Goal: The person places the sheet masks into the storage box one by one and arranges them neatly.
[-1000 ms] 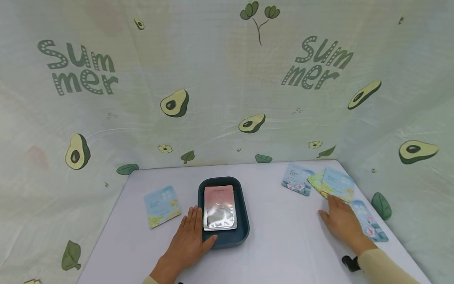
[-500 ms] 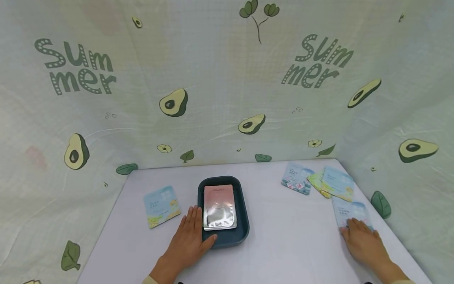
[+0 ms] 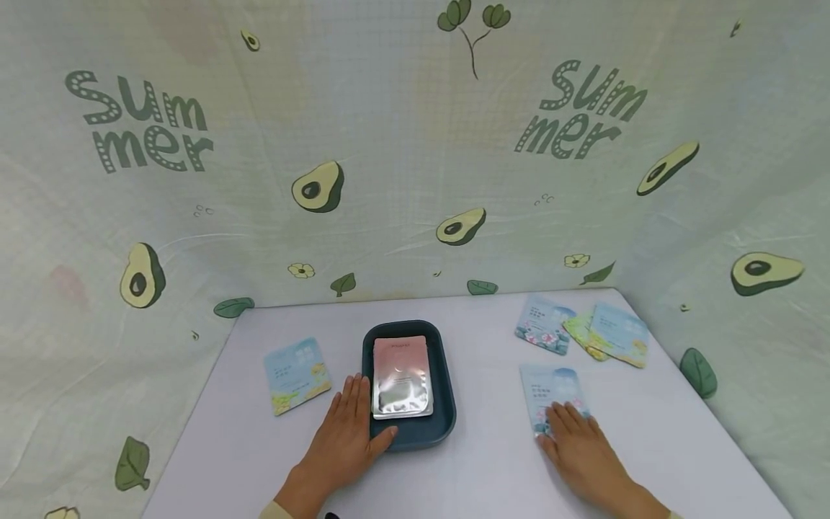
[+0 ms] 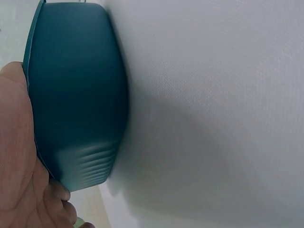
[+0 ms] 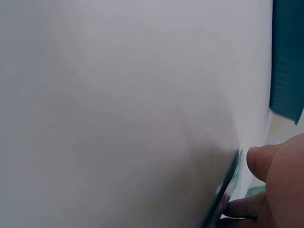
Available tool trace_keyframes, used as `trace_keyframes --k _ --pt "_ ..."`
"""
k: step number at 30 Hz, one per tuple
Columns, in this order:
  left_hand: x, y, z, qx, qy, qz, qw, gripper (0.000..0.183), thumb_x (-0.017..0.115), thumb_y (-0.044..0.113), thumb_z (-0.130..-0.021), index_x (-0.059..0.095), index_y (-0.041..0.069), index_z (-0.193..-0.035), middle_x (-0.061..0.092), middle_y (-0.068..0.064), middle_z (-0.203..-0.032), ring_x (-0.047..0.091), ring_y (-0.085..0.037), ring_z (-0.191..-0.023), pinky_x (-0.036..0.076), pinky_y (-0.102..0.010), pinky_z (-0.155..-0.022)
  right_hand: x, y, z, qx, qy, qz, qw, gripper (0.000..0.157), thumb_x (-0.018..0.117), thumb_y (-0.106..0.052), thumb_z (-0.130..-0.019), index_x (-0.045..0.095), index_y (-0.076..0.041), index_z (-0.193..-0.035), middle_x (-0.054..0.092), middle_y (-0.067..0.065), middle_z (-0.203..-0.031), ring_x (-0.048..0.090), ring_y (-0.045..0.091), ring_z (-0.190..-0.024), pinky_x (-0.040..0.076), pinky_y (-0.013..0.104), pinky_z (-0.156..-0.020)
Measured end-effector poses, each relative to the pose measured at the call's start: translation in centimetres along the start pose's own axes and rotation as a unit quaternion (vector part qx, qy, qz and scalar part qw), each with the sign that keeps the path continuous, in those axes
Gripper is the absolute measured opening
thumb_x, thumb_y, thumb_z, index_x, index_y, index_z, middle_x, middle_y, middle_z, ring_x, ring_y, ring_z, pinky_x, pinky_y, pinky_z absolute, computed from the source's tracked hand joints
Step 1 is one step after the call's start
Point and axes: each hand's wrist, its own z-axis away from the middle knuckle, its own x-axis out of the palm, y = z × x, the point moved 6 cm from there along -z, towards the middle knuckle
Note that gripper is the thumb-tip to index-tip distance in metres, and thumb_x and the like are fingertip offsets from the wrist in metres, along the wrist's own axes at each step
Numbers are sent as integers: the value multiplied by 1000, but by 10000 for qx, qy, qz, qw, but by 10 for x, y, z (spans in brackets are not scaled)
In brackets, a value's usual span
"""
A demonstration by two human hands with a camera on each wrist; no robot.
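Observation:
On the white table sits a dark teal tray (image 3: pixel 444 425) holding a pink-and-silver sachet (image 3: pixel 402 378). My left hand (image 3: pixel 346 432) rests along the tray's left rim, fingers straight, thumb over the near inner corner. In the left wrist view, the palm lies against the rim of the tray (image 4: pixel 76 85). My right hand (image 3: pixel 577 450) lies with extended fingers on the lower part of a light-blue floral sachet (image 3: pixel 551 386), right of the tray. The right wrist view shows the thumb right at the edge of this sachet (image 5: pixel 225 190).
A blue-and-yellow sachet (image 3: pixel 295 375) lies left of the tray. At the back right lie a floral sachet (image 3: pixel 543 324), a yellow-green sachet (image 3: pixel 583 335) and an overlapping blue sachet (image 3: pixel 619 335). A printed cloth (image 3: pixel 389 144) rises behind the table.
My right hand moved from the back-right sachets down to the near-right floral sachet, then brought it leftward toward the tray. The left hand and the tray stayed in place.

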Motion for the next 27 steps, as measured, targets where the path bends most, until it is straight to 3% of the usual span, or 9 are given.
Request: trace_keyframes --k 7,13,17,23,27 --pt "-3 0 2 25 4 65 10000 101 51 68 -103 19 -3 -167 18 -22 -175 11 -39 -164 21 -60 -129 3 -58 -30 -652 -52 -407 9970 58 62 -35 -107 56 7 -148 51 27 -157 41 49 -150 28 74 -119" --pt "-2 -1 0 129 -87 46 9999 102 47 71 -103 17 -2 -167 14 -22 -176 8 -38 -164 20 -60 -129 6 -83 -59 -905 -133 -374 9951 58 61 -35 -108 55 4 -150 50 24 -158 40 45 -152 28 71 -121" --pt "-2 -1 -2 246 -156 -1 9996 103 46 73 -102 17 -2 -167 14 -22 -176 8 -38 -164 20 -60 -129 -5 -84 -81 -1223 76 -28 9925 60 64 -37 -106 55 4 -149 55 24 -154 48 45 -146 34 70 -118" --pt "-5 -2 -3 187 -220 2 9996 104 48 73 -101 18 -1 -167 14 -22 -175 9 -38 -164 21 -60 -129 -33 -67 -121 -1766 1095 730 9754 72 79 -41 -95 56 3 -147 64 21 -138 61 39 -125 52 59 -105" --pt "-5 -2 -3 186 -232 20 9996 103 49 71 -102 17 -2 -167 14 -23 -175 9 -38 -164 21 -60 -129 -33 -54 -142 -1792 802 800 9773 87 82 -55 -88 53 -4 -153 58 18 -139 55 36 -123 49 61 -106"
